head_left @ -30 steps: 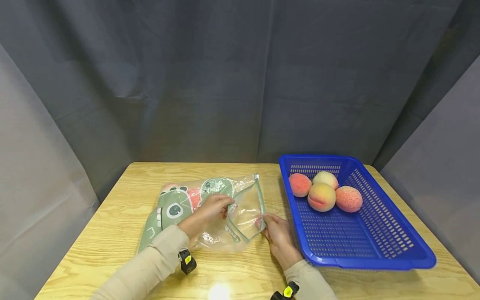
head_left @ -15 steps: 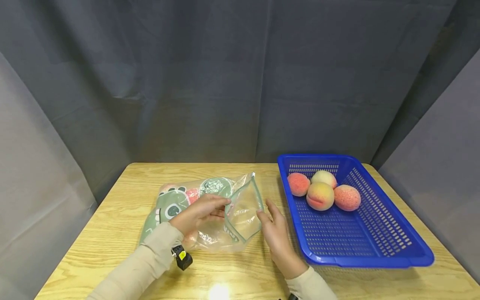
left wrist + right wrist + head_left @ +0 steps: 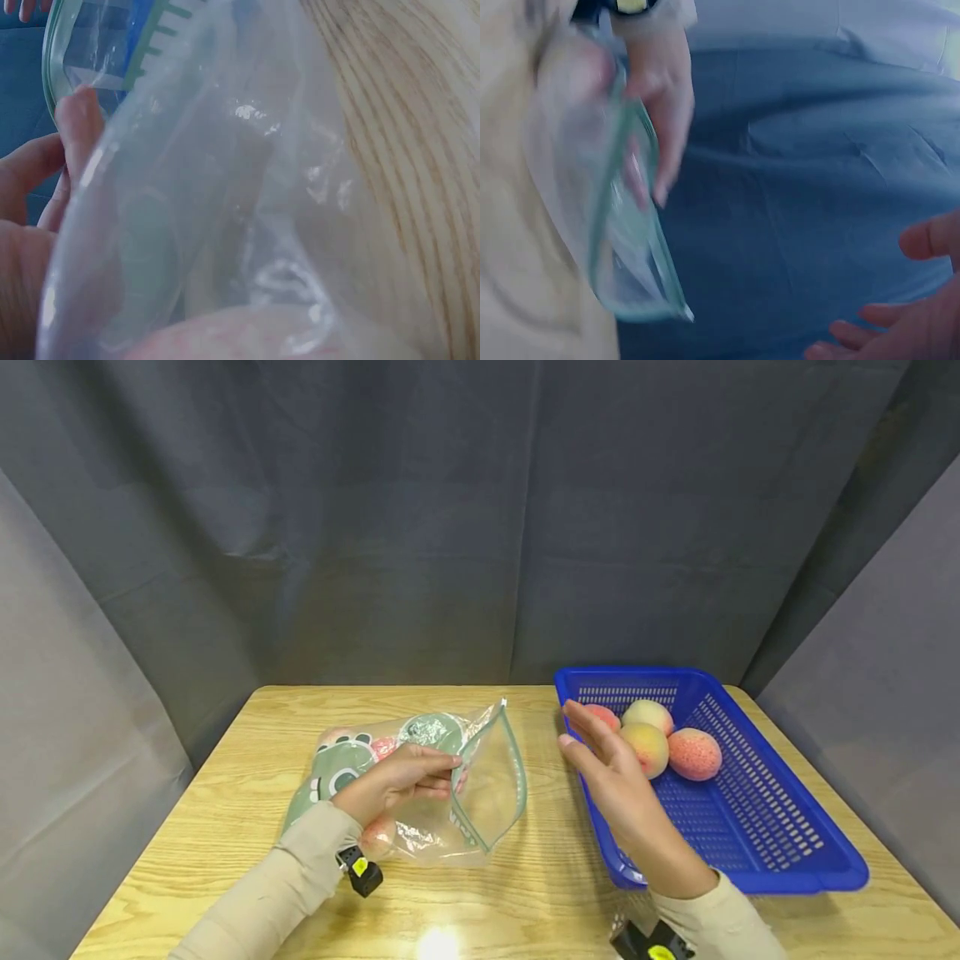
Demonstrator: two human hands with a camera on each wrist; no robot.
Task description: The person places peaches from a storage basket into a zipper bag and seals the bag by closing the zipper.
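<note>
Peaches (image 3: 649, 737) are sitting together at the far end of the blue basket (image 3: 780, 852) on the right side of the desk (image 3: 225, 827). We are reaching our right hand (image 3: 611, 772) over the basket's near left rim, fingers straight and spread, grasping nothing, its fingertips just beside the nearest peach. Our left hand (image 3: 401, 781) is pinching the near edge of the clear zip bag (image 3: 491, 785) with green dinosaur print, holding its mouth open toward the basket. The bag is lying on the desk left of the basket, and one peach (image 3: 378, 835) is showing through the plastic by our left wrist.
</note>
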